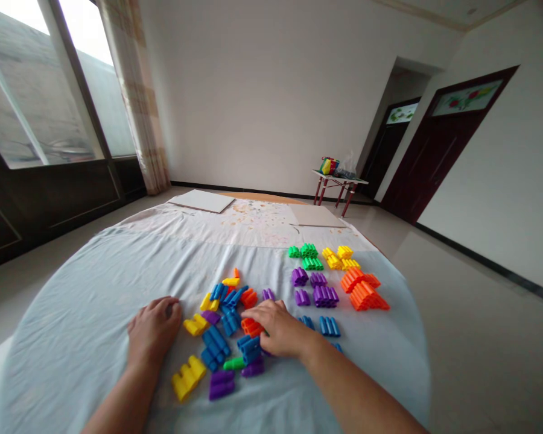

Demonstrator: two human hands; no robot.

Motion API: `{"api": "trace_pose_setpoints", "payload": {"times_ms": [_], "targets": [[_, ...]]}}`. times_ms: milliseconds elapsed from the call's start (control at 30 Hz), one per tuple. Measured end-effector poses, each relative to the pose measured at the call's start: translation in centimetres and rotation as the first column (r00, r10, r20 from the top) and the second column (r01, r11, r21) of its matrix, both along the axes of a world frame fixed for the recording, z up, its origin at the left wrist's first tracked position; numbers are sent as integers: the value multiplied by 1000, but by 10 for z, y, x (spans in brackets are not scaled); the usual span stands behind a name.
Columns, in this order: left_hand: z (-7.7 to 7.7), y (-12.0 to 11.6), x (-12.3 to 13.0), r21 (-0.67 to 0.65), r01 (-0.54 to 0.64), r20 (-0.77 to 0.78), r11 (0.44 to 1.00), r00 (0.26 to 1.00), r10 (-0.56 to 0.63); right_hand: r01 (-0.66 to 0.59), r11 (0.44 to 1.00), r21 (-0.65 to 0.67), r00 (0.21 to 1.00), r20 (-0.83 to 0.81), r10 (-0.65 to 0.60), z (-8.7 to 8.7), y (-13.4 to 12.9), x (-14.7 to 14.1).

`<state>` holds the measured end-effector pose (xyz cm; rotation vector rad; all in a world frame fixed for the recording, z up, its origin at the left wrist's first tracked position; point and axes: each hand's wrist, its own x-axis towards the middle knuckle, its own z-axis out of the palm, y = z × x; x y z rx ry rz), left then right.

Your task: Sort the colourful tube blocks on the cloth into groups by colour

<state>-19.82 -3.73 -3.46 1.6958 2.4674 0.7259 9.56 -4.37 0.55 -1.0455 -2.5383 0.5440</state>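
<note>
"Left hand (156, 325) first: how does it lie?"

"Palm down on the pale blue cloth (95, 301) over the bench, just left of the mixed pieces. The fingers are bent, side by side; the underside is hidden, so one cannot tell if they are closed on anything."

"And next to it?"

"Yellow ribbed pieces (189, 378), one near the bench's close edge, others farther in. Then comes a loose jumble: blue pieces (216, 342), purple pieces (221, 384) and a single green piece (234, 364), with some orange among them."

"Where is the person's right hand (274, 328)?"

"At the right side of that jumble, reaching in from the right. Its fingers are over an orange piece (252, 327), which lies on the bench, partly covered. Whether they are clamped on it, one cannot tell. A blue piece (249, 349) lies just on the near side."

"What is right of the hand?"

"Pieces grouped by colour: a green group (308, 251) at the far side, a purple group (326, 296) nearer, and blue ribbed blocks (329, 326) nearer still. Farther right come a yellow group (333, 260), then an orange stack (365, 295)."

"Beyond the bench?"

"A small side table (350, 179) near the wall, with a colourful bag (329, 166) on it."
</note>
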Motion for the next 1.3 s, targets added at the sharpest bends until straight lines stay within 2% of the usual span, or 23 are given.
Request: {"api": "trace_pose_setpoints", "payload": {"times_ms": [167, 400, 467, 600, 733, 1000, 1133, 1300], "targets": [[-1, 0, 0, -8, 7, 9, 1000, 1000, -6, 120, 993, 18, 992, -42, -119, 0, -2, -1], [-1, 1, -1, -17, 2, 14, 1000, 1000, -2, -70, 993, -98, 991, 105, 80, -2, 2, -4], [-2, 1, -1, -9, 5, 11, 1000, 1000, -5, -58, 992, -110, 984, 162, 75, -2, 4, -4], [-4, 1, -1, 6, 7, 3, 1000, 1000, -8, 28, 998, -48, 978, 206, -18, 1, 3, -4], [-5, 2, -2, 3, -2, 15, 1000, 1000, 1, 83, 996, 15, 988, 128, -84, -1, -1, -9], [-4, 2, -2, -3, -2, 7, 1000, 1000, 2, 125, 992, -21, 989, -71, -126, -4, -6, -14], [-3, 2, -2, 16, 2, -2, 1000, 1000, -2, 211, 976, -58, 967, -133, -217, -6, -9, -14], [-6, 3, -3, 31, -4, 30, 999, 1000, 3, 223, 970, -91, 917, -318, -241, -10, -13, -12]]}}
